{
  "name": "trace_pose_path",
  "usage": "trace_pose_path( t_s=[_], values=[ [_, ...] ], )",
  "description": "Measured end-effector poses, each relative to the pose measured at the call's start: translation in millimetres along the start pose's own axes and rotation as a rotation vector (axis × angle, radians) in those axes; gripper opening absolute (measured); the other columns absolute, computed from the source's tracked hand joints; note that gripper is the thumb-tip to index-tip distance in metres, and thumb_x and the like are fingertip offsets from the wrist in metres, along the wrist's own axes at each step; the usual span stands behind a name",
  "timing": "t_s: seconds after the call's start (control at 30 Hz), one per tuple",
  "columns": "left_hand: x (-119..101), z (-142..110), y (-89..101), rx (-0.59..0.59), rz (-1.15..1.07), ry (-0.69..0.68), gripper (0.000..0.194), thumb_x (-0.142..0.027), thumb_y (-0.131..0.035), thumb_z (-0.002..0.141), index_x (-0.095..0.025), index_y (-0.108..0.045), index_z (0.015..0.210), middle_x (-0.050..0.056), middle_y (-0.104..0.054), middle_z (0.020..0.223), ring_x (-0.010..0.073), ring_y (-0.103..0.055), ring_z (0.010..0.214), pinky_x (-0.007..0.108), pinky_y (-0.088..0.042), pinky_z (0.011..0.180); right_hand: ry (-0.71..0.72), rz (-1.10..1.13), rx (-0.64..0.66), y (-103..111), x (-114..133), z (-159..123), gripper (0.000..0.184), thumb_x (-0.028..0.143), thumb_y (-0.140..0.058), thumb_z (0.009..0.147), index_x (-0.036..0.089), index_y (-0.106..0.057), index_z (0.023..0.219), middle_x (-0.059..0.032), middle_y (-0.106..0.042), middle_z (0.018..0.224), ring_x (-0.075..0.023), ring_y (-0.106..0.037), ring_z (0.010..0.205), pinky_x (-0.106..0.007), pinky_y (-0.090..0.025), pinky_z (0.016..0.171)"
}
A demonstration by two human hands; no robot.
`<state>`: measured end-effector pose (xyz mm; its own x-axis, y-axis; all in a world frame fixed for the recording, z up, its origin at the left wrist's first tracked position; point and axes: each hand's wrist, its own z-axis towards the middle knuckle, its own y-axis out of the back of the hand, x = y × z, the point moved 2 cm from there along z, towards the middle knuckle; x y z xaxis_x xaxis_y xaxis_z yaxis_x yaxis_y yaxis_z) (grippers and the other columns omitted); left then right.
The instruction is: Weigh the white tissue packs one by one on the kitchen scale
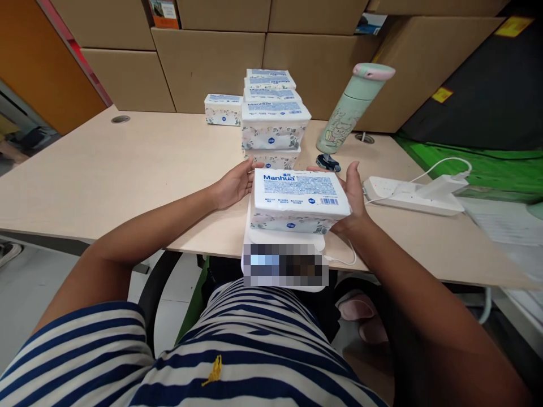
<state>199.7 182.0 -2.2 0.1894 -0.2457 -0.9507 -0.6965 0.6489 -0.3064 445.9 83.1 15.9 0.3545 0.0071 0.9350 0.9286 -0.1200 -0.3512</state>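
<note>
A white pack of tissues [299,195] with blue "Manhua" print lies over a white device like a flat scale [250,243] at the table's front edge. My right hand [354,198] is against the pack's right side, thumb raised, with fingers reaching behind the pack. At its left side is my left hand [235,183], palm turned inward and fingers stretched out. Whether those fingertips press on the pack I cannot tell. Just behind stands a stack of similar tissue packs [275,135]. The device's front part is blurred out.
Another tissue pack [223,110] sits left of the stack. To the right stand a green bottle [350,113] with a pink lid, a small dark toy car [328,163] and a white power strip [416,195] with cables. Cardboard boxes [212,68] line the back of the table [148,152].
</note>
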Motion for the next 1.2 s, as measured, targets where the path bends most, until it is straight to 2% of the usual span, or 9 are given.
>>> trace_pose_path(
  t_s=[0.17, 0.3, 0.57, 0.7, 0.87, 1.07, 1.2],
  values=[
    [6, 4, 5.6, 0.009, -0.056, -0.019, 0.075, -0.077, -0.04, 0.102, -0.026, -0.05, 0.156, 0.009, -0.075, 0.139, 0.0378, -0.055, 0.15, 0.06, -0.039, 0.124, -0.01, -0.049, 0.001, 0, -3, -2, 0.084, 0.099, -0.039, 0.086, 0.033, -0.074, 0.124, -0.0098, -0.083, 0.107, -0.039, -0.076, 0.12, -0.06, -0.062, 0.097],
    [5, 2, 1.7, 0.004, -0.007, -0.02, 0.073, -0.074, -0.041, 0.104, -0.024, -0.05, 0.157, 0.01, -0.075, 0.139, 0.0374, -0.054, 0.151, 0.059, -0.036, 0.126, -0.024, -0.067, 0.018, -1, -6, -6, 0.088, 0.097, -0.031, 0.09, 0.03, -0.076, 0.123, -0.0135, -0.084, 0.11, -0.0399, -0.075, 0.122, -0.059, -0.061, 0.096],
    [2, -4, -1.1, -0.027, 0.033, -0.017, 0.071, -0.074, -0.052, 0.099, -0.025, -0.057, 0.149, 0.012, -0.077, 0.134, 0.0389, -0.056, 0.148, 0.059, -0.033, 0.127, -0.064, 0.028, 0.096, -13, -7, -15, 0.084, 0.099, -0.046, 0.082, 0.033, -0.073, 0.125, -0.0072, -0.085, 0.109, -0.0408, -0.078, 0.117, -0.061, -0.065, 0.095],
    [2, -4, 1.7, -0.002, 0.035, -0.046, 0.069, -0.073, -0.052, 0.099, -0.028, -0.057, 0.151, 0.011, -0.077, 0.134, 0.0373, -0.058, 0.147, 0.059, -0.034, 0.127, -0.079, 0.053, 0.139, -18, -6, -19, 0.083, 0.098, -0.048, 0.082, 0.033, -0.073, 0.126, -0.0071, -0.085, 0.108, -0.041, -0.079, 0.115, -0.06, -0.065, 0.095],
    [-1, -9, -0.1, -0.047, 0.095, -0.011, 0.075, -0.078, -0.053, 0.096, -0.027, -0.057, 0.15, 0.013, -0.076, 0.137, 0.038, -0.059, 0.146, 0.059, -0.036, 0.126, -0.085, 0.069, 0.165, -20, -5, -20, 0.084, 0.097, -0.048, 0.083, 0.03, -0.073, 0.127, -0.0087, -0.085, 0.11, -0.0417, -0.078, 0.116, -0.061, -0.064, 0.096],
    [-6, -15, -2.1, -0.044, 0.097, -0.023, 0.056, -0.071, -0.057, 0.098, -0.027, -0.069, 0.131, 0.01, -0.077, 0.134, 0.0365, -0.059, 0.144, 0.058, -0.037, 0.126, -0.088, 0.095, 0.164, -21, -7, -18, 0.084, 0.097, -0.048, 0.083, 0.029, -0.072, 0.126, -0.0096, -0.085, 0.112, -0.0409, -0.078, 0.116, -0.061, -0.064, 0.096],
    [-14, -21, -4.7, -0.058, 0.168, -0.001, 0.053, -0.068, -0.056, 0.1, -0.028, -0.07, 0.131, 0.01, -0.076, 0.138, 0.0354, -0.061, 0.142, 0.058, -0.04, 0.123, -0.082, 0.1, 0.143, -20, -8, -17, 0.081, 0.097, -0.051, 0.082, 0.03, -0.073, 0.121, -0.0087, -0.085, 0.111, -0.0403, -0.078, 0.118, -0.06, -0.064, 0.096]
  ],
)
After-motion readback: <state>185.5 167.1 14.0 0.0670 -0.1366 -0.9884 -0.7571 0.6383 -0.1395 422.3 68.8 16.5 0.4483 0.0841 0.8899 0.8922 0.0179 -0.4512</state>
